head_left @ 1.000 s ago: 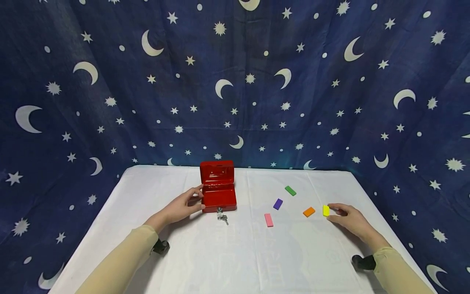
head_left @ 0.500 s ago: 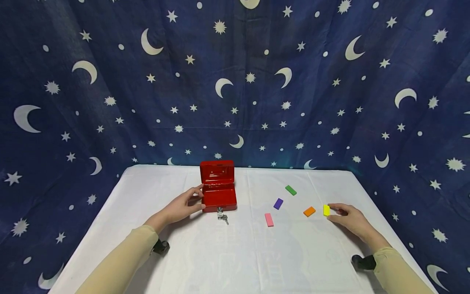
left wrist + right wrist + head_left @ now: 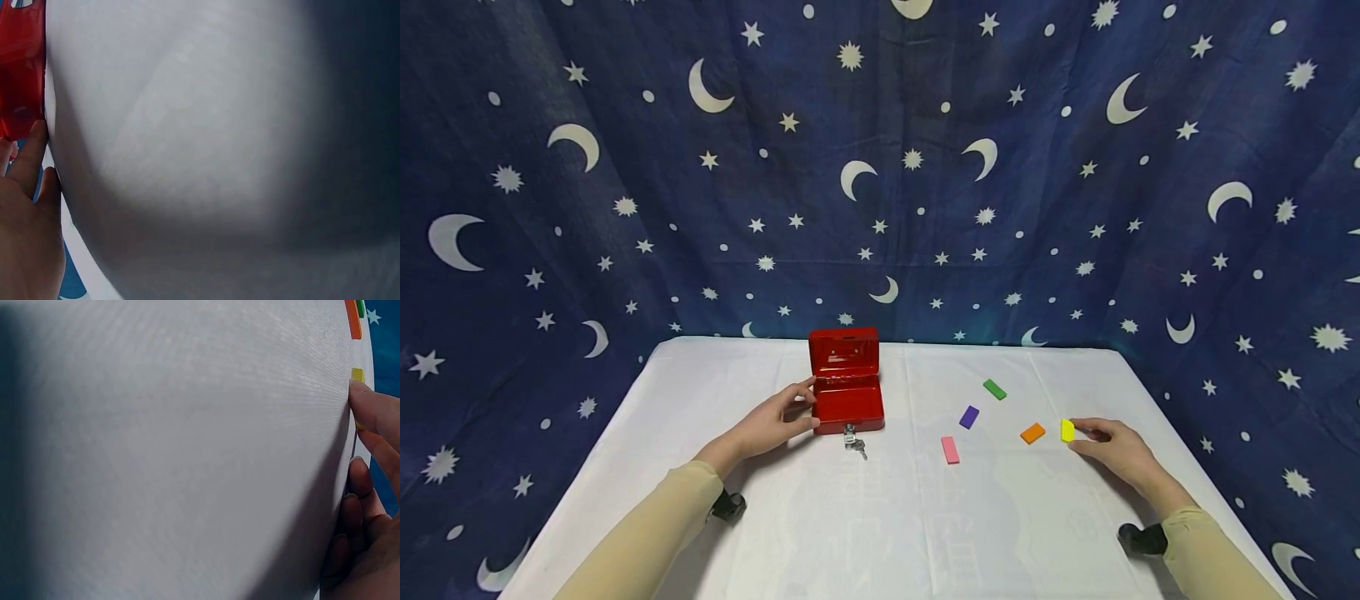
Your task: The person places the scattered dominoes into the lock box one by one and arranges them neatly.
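Note:
A small red metal cash box (image 3: 848, 403) stands with its lid (image 3: 844, 350) raised, left of the table's middle; nothing shows inside. My left hand (image 3: 773, 421) rests against its left side, index finger towards the hinge and thumb at the front corner. The left wrist view catches fingertips (image 3: 37, 131) right at the red wall. At the right, my right hand (image 3: 1112, 446) pinches a yellow flat block (image 3: 1067, 430) between thumb and index finger. In the right wrist view the thumb covers part of this block (image 3: 357, 374), and the other fingers curl below.
A padlock (image 3: 850, 433) with keys (image 3: 857, 447) is at the box's front. Pink (image 3: 951, 450), purple (image 3: 969, 417), orange (image 3: 1032, 433) and green (image 3: 995, 389) blocks lie apart on the white-covered table (image 3: 880, 533). A star-and-moon curtain (image 3: 917, 208) hangs behind.

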A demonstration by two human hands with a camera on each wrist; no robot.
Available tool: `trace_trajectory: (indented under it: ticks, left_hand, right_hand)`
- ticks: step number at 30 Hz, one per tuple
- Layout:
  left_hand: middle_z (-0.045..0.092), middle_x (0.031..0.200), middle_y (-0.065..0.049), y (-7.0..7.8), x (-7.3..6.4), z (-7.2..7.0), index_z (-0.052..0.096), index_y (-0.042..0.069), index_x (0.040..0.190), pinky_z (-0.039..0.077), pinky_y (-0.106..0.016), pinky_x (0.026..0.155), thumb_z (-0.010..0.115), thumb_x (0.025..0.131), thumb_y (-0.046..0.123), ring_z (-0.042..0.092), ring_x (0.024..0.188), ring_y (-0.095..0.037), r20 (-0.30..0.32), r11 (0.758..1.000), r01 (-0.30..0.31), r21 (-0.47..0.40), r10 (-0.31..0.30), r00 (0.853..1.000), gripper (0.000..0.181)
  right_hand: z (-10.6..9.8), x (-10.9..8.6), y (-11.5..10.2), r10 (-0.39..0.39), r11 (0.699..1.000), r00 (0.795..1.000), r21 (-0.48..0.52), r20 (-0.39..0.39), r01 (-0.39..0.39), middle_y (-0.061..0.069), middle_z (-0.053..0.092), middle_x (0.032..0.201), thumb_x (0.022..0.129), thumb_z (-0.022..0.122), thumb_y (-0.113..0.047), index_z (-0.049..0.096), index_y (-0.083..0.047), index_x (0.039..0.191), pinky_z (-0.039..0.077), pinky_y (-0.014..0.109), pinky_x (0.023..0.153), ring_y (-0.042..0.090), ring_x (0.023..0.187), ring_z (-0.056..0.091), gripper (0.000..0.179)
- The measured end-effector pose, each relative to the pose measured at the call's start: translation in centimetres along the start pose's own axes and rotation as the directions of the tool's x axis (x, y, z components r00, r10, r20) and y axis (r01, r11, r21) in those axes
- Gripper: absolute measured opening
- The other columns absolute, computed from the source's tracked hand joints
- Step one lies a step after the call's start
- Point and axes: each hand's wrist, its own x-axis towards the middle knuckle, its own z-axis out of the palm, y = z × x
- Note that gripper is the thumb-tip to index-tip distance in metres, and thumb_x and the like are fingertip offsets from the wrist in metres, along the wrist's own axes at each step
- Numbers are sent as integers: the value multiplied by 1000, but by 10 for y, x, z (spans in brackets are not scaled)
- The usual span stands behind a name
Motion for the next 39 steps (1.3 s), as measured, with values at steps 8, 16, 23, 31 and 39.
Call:
trace_trajectory:
  ticks: [8, 16, 23, 31, 39]
  left_hand:
    - [27, 168, 4, 0, 1, 0, 55, 23, 121, 28, -65, 115, 71, 96, 41, 44, 143, -30, 3, 1000, 6, 9, -6, 1000, 35]
    - [28, 167, 6, 1, 0, -3, 56, 24, 118, 29, -65, 115, 73, 94, 43, 45, 143, -29, 2, 999, 16, 40, -16, 1000, 34]
    - [28, 167, 7, 2, -1, -2, 57, 25, 117, 28, -66, 115, 73, 94, 43, 43, 144, -28, -2, 1000, 8, 29, -8, 1000, 33]
    - [29, 166, 9, 0, -1, 1, 58, 26, 117, 28, -66, 115, 73, 94, 43, 47, 141, -26, -26, 999, 6, 36, -5, 1000, 32]
    - [30, 165, 11, 1, -2, 1, 58, 27, 117, 29, -65, 115, 73, 94, 43, 47, 142, -25, -30, 1000, 17, 22, -16, 999, 32]
  right_hand:
    - [-1, 0, -3, -3, 999, 1000, -45, -6, 3, 29, 59, 127, 90, 78, -35, 59, 5, 137, 49, 58, 95, 39, 110, 56, 65]
    - [-3, 3, -8, -23, 993, 1000, -120, -2, 23, 21, 64, 115, 89, 80, -33, 62, 5, 132, 52, 49, 86, 32, 100, 57, 60]
    - [-4, 3, -10, -15, 989, 1000, -147, 1, 15, 21, 65, 114, 88, 80, -34, 63, 4, 131, 52, 54, 87, 33, 100, 58, 60]
    - [-5, 3, -11, 14, 986, 1000, -165, 3, -13, 18, 65, 112, 88, 80, -37, 63, 3, 132, 50, 55, 88, 32, 98, 57, 62]
    - [-4, 2, -11, -15, 988, 1000, -156, -14, 12, 14, 64, 106, 87, 80, -36, 64, 4, 131, 50, 48, 82, 30, 95, 55, 61]
